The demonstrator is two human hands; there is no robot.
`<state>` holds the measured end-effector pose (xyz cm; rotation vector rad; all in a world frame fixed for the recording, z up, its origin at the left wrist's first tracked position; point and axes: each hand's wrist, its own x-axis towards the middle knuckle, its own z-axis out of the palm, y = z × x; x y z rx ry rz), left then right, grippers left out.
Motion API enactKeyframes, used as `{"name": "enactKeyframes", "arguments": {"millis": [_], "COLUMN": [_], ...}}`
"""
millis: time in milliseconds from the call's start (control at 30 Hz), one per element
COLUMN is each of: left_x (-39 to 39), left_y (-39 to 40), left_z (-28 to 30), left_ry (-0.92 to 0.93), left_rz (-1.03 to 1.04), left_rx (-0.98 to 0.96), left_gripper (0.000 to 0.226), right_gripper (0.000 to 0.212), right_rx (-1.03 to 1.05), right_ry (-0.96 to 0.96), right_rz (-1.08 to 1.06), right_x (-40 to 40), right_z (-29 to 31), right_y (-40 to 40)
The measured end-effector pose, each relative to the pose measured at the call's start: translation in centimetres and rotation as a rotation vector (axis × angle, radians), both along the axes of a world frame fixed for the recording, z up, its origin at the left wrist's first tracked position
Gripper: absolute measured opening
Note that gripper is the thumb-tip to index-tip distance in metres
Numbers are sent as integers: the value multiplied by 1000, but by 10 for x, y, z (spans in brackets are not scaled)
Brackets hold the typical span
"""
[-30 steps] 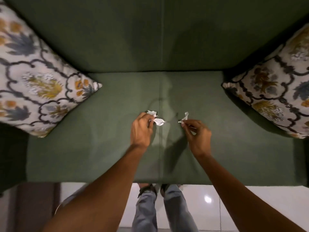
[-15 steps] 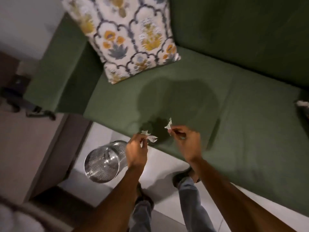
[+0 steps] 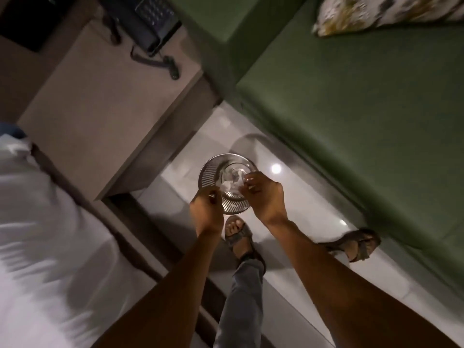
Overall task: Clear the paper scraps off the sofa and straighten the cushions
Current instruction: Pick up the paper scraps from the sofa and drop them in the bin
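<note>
Both my hands are over the bin [image 3: 213, 172]. L hand [image 3: 206, 209] is pinched shut, can't tell on what. R hand [image 3: 263, 194] fingers are loose; white scraps [image 3: 229, 185] look blurry, can't tell which way they point.

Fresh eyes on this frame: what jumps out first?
Both hands meet over a shiny metal bin on the pale floor, the left hand at its near rim and the right hand just above the opening, with white paper scraps between the fingers. The green sofa fills the right side, a patterned cushion at its top corner. A dark telephone sits on the side table at upper left.
</note>
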<state>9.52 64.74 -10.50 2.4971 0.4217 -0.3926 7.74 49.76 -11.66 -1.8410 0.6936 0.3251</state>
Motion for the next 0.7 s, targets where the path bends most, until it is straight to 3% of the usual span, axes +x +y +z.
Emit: {"name": "enactKeyframes", "arguments": {"millis": [267, 467, 700], "left_x": [6, 15, 38], "left_y": [15, -1, -63], "left_z": [-48, -16, 35], "left_ry": [70, 69, -45], "left_rz": [23, -172, -209], "left_rx": [-12, -7, -21], "left_gripper": [24, 31, 44], "right_gripper": [53, 42, 47], "right_rx": [-104, -114, -97], "right_ry": [102, 74, -50], "right_rz": [137, 93, -8], "right_x": [0, 4, 21], "right_z": [-42, -12, 33], "right_y": [24, -1, -64]}}
